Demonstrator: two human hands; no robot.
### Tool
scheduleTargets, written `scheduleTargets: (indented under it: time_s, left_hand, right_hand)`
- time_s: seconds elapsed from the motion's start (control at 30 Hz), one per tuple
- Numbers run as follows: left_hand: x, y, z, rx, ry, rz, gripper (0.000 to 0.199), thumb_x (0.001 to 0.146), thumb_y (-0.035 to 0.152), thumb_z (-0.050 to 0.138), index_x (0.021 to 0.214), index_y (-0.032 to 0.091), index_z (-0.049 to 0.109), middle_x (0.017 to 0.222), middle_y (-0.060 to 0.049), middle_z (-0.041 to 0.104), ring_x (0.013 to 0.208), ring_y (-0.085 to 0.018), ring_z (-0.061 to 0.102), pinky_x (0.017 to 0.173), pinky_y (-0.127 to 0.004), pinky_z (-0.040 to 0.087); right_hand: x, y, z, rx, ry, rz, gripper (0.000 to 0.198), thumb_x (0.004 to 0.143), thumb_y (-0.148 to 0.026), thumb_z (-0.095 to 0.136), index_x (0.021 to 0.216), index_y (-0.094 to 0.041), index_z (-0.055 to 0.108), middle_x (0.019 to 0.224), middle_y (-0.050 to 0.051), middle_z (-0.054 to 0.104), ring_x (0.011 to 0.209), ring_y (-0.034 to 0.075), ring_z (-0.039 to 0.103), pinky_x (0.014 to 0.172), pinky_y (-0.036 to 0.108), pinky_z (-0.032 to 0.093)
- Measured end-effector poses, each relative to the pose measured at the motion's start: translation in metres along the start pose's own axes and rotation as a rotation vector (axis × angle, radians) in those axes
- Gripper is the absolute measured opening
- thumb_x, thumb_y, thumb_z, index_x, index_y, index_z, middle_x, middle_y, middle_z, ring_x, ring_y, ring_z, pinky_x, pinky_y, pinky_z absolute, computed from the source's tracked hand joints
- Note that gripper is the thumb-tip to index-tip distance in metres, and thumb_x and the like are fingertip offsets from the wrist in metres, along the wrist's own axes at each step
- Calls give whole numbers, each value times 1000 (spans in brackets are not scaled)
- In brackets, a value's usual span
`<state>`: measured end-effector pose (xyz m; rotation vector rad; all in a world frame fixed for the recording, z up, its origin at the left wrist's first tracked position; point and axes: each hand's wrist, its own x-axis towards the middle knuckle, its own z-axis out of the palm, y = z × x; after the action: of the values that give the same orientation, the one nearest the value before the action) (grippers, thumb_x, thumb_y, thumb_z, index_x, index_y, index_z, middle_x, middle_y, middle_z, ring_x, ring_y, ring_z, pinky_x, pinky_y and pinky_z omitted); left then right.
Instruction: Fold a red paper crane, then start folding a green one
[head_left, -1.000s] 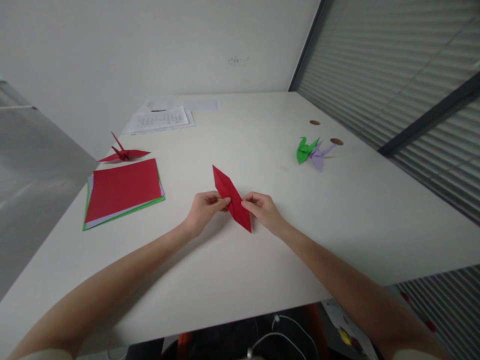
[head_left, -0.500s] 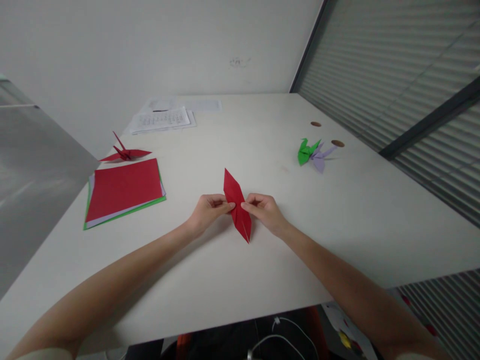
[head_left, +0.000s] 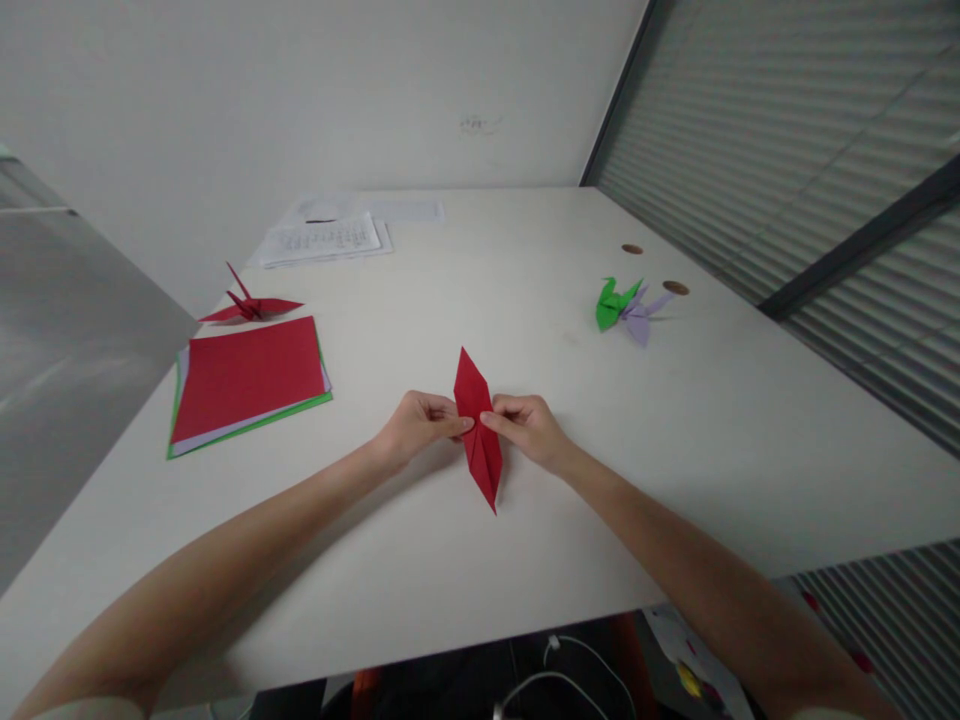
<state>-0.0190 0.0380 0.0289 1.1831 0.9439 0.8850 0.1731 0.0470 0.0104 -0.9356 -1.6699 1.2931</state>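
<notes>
Between my two hands is a piece of folded red origami paper (head_left: 472, 385), long and pointed at both ends, with creases running down its near half. My left hand (head_left: 426, 428) pinches its left edge near the middle, thumb on top. On the opposite edge my right hand (head_left: 529, 428) pinches it the same way, with its thumb close to the left one. The fingers beneath the paper are partly hidden.
A stack of red, lilac and green paper sheets (head_left: 251, 380) lies to the left, with a red paper crane (head_left: 253, 307) behind it. Green (head_left: 613, 305) and lilac (head_left: 639, 320) paper cranes stand at right. Written sheets (head_left: 326, 238) lie at the back of the white table (head_left: 495, 590).
The folded red paper has turned slightly more upright in the view and come a little nearer to me. Both hands still pinch it and have shifted slightly with it.
</notes>
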Motion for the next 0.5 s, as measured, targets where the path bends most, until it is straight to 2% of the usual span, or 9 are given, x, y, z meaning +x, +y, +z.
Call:
scheduleTargets:
  time_s: [0.2, 0.33, 0.43, 0.5]
  left_hand:
    - [1, 0, 0, -47, -13, -19, 31, 61, 38, 86, 70, 13, 71, 64, -4, 69, 57, -12, 60, 61, -26, 51]
    - [1, -4, 1, -213, 35, -28, 36, 64, 37, 86, 86, 15, 68, 70, -3, 71, 64, -14, 65, 70, -31, 53]
    - [-1, -6, 4, -350, -8, -21, 30, 68, 37, 83, 80, 14, 66, 73, -3, 70, 69, -14, 65, 76, -31, 52]
    - [-2, -5, 6, -366, -32, -18, 27, 67, 33, 84, 77, 13, 68, 75, -4, 70, 71, -13, 64, 76, -30, 51]
  right_hand:
    - [0, -5, -1, -59, -7, 4, 40, 81, -49, 64, 57, -19, 52, 59, -3, 45, 58, 11, 41, 58, 27, 33]
    - [2, -4, -3, -40, 45, 18, 43, 79, -54, 64, 57, -19, 53, 59, -3, 47, 58, 11, 43, 58, 27, 36]
    - [3, -2, -3, 24, 85, 60, 45, 76, -58, 65, 57, -19, 54, 58, -3, 50, 59, 12, 46, 60, 27, 40]
    - [5, -3, -3, 21, 60, 90, 45, 76, -60, 64, 60, -19, 57, 59, -2, 54, 59, 12, 49, 60, 27, 42]
